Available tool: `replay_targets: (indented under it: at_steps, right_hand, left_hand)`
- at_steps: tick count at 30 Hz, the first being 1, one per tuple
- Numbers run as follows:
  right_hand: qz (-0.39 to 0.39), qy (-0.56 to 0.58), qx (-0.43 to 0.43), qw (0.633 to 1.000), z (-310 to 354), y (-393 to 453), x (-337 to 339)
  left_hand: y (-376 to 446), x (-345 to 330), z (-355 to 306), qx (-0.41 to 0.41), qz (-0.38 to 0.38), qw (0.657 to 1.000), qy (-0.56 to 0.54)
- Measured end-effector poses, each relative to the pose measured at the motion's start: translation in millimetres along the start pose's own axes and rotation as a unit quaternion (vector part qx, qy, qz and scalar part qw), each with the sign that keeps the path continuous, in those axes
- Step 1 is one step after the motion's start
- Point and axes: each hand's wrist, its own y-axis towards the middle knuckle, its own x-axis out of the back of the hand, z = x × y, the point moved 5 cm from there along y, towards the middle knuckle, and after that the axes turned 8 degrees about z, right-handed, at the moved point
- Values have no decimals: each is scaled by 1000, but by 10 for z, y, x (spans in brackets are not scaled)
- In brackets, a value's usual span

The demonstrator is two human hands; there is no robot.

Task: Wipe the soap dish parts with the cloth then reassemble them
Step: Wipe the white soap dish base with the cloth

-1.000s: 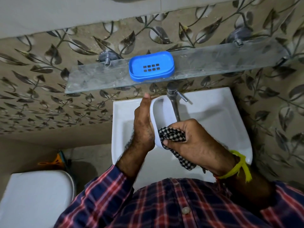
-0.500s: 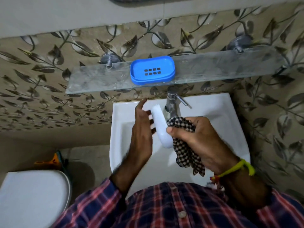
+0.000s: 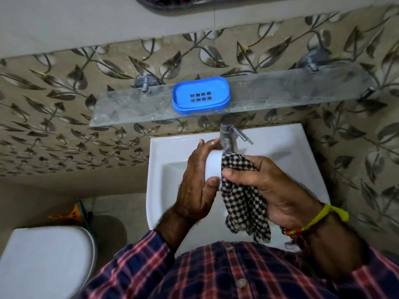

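Note:
Over the white sink [image 3: 280, 152], my left hand [image 3: 197, 182] grips the white soap dish base [image 3: 213, 167], held on edge with only its outer side showing. My right hand [image 3: 265, 186] presses a black-and-white checked cloth [image 3: 241, 201] against the base's right side; the cloth's loose end hangs down into the basin. The blue slotted soap dish tray [image 3: 200, 94] lies alone on the glass shelf [image 3: 280, 91] above the tap.
A chrome tap [image 3: 226, 134] stands right behind my hands, nearly touching the base. The patterned tiled wall is behind the shelf. A white toilet lid [image 3: 43, 260] is at lower left, with an orange object [image 3: 73, 214] on the floor beside it.
The white base has been turned from showing its hollow inside to its outer side. The cloth has shifted from inside the base to its right edge, and both hands have risen toward the tap.

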Motion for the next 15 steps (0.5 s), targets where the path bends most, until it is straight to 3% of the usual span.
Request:
replay_targets:
  at_steps: [3,7,11,15]
  right_hand:
    - [-34,4,16,999,-24,15,16]
    - [-59,-95,23,993,-104,47,-79]
    - [-98,-58,34,993,-58,92,-88]
    - [-75,-74,70,992,-44,83,-163]
  left_hand:
    - [-40,-44,49,59,-1,991,-122]
    - [-14,-26,58,130,-2,955,-266]
    - [21,-57,-39,145,12,937,-317]
    - [-30,-77,-114,134,8,941,-310]
